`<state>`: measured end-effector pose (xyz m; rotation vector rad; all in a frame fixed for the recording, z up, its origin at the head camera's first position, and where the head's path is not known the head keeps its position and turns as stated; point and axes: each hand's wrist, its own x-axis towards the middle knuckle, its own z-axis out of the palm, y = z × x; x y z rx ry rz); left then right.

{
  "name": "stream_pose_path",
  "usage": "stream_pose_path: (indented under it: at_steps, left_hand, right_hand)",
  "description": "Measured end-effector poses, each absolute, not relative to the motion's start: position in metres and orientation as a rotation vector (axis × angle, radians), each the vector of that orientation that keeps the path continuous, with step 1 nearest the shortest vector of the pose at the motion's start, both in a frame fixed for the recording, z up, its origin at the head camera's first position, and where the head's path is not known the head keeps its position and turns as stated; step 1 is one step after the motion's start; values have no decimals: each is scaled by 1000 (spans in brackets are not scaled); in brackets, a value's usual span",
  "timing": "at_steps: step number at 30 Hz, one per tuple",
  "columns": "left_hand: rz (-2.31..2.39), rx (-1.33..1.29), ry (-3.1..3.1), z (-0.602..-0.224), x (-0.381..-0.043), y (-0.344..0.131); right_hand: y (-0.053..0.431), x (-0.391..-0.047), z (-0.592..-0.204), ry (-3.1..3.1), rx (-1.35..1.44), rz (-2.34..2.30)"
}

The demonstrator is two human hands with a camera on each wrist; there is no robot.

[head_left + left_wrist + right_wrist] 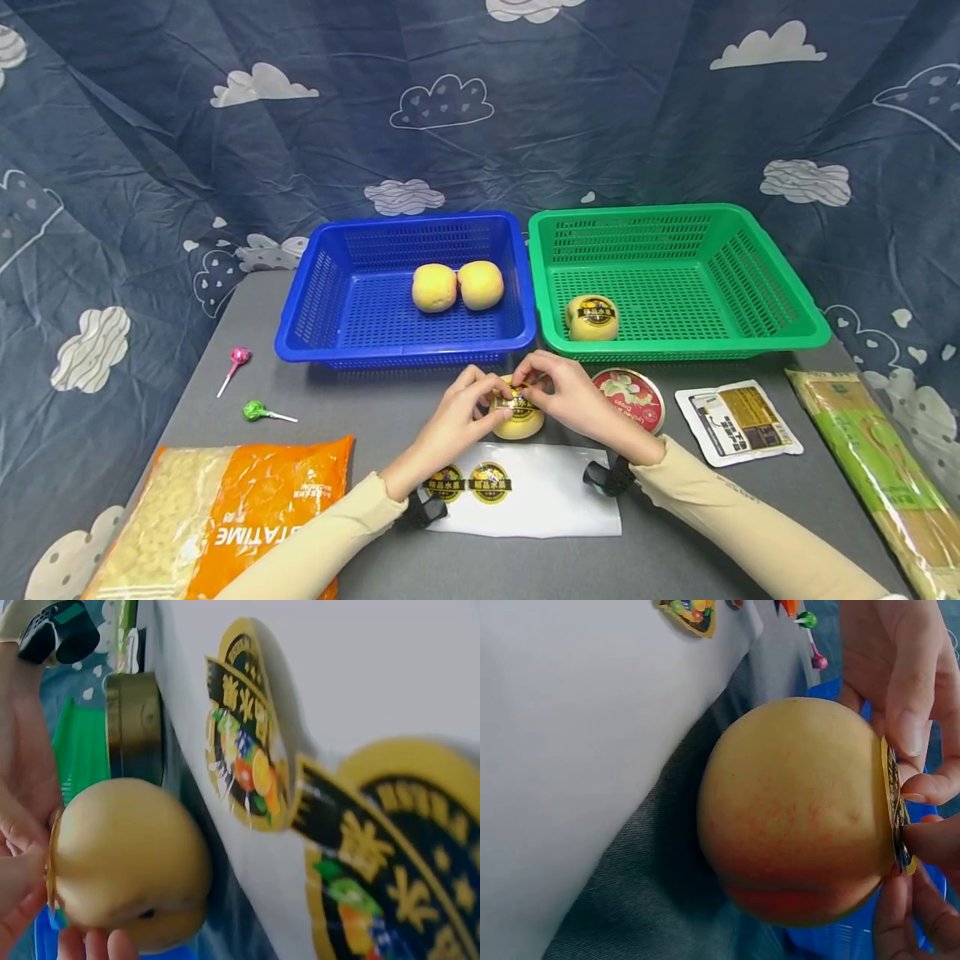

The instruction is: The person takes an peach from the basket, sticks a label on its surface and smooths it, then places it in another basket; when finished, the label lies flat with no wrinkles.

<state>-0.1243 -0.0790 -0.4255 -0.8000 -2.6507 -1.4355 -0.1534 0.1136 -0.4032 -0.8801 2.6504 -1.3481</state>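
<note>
We see the round, yellow, red-flushed fruit (517, 428) between both hands: our left hand (459, 410) holds its side; our right hand (561, 390) pinches its black-and-gold round sticker (519, 407).

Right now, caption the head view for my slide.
Left hand and right hand hold a printed sticker against a peach, blue basket and green basket behind.

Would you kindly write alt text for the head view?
A person's left hand and right hand hold a gold-rimmed sticker against a peach beside a white sheet bearing two more stickers. Behind, a blue basket holds two peaches, a green basket one stickered peach.
</note>
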Motion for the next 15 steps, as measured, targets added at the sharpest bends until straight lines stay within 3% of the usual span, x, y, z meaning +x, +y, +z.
stream_pose_path:
  at_steps: [15]
  left_hand:
    - [-1753, -743, -2617, -433, -134, -75]
  right_hand:
    - [123, -144, -414, 2516, -827, -1368]
